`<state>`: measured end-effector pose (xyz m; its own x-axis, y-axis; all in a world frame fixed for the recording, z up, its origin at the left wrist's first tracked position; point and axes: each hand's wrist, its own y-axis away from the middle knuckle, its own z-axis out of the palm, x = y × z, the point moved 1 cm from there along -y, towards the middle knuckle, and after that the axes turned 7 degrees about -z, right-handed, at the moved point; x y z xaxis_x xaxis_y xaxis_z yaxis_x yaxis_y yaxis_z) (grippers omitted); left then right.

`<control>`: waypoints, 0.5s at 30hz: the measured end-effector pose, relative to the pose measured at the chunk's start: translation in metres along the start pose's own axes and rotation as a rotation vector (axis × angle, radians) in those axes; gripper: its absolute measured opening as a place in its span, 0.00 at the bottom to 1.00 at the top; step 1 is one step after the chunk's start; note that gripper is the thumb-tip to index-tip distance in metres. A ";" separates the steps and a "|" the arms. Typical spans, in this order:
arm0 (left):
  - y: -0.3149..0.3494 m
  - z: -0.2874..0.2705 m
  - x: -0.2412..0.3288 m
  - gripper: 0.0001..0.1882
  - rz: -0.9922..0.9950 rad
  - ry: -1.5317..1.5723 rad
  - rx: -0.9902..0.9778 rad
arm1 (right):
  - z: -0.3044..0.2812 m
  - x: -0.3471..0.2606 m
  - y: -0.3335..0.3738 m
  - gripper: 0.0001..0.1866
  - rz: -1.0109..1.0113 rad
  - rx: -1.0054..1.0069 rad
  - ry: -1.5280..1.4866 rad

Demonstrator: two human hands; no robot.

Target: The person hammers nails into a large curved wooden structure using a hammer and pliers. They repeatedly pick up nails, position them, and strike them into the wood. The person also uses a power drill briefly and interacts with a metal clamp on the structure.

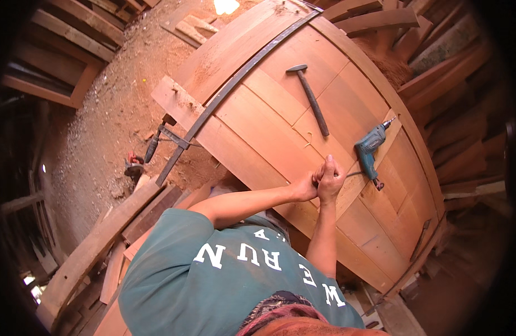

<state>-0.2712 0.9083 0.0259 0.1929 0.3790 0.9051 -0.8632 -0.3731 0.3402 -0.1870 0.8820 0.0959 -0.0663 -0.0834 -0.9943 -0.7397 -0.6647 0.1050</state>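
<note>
My left hand [305, 189] and my right hand [329, 180] meet over the near part of a large wooden panel [258, 131], both with curled fingers. The right thumb points up. A thin dark rod or cord [354, 173] shows beside the right hand, running toward the drill; whether a hand grips it is unclear. The blue power drill [370, 148] lies on its side to the right of my hands, its bit pointing away. Farther off, a hammer [311, 101] with a dark handle rests on the boards. A curled wood shaving [308, 140] lies near its handle end.
A long bar clamp [235, 84] crosses the panel's left part, its screw handle [152, 147] hanging past the edge. Planks [98, 241] are piled at left, with more timber [448, 78] at right. Sawdust covers the floor [121, 112]. A red tool [134, 163] sits on the ground.
</note>
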 end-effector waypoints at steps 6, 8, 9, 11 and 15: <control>0.024 -0.109 0.068 0.23 -0.075 0.186 -0.160 | 0.068 -0.055 -0.042 0.11 -0.018 -0.354 -0.003; 0.045 -0.166 0.081 0.25 -0.125 0.169 -0.097 | 0.100 -0.059 -0.060 0.17 0.122 -0.677 -0.081; 0.056 -0.189 0.090 0.23 -0.136 0.122 -0.044 | 0.119 -0.055 -0.067 0.18 0.150 -0.746 -0.129; 0.072 -0.224 0.100 0.14 -0.042 0.075 0.092 | 0.163 -0.043 -0.081 0.23 0.150 -0.894 -0.218; 0.091 -0.291 0.107 0.14 -0.100 -0.216 0.382 | 0.246 -0.055 -0.083 0.31 0.065 -1.039 -0.185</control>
<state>-0.4649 1.1611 0.0798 0.3951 0.2585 0.8815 -0.6092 -0.6445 0.4621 -0.2868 1.1249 0.1371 -0.2511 -0.0852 -0.9642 0.1995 -0.9793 0.0346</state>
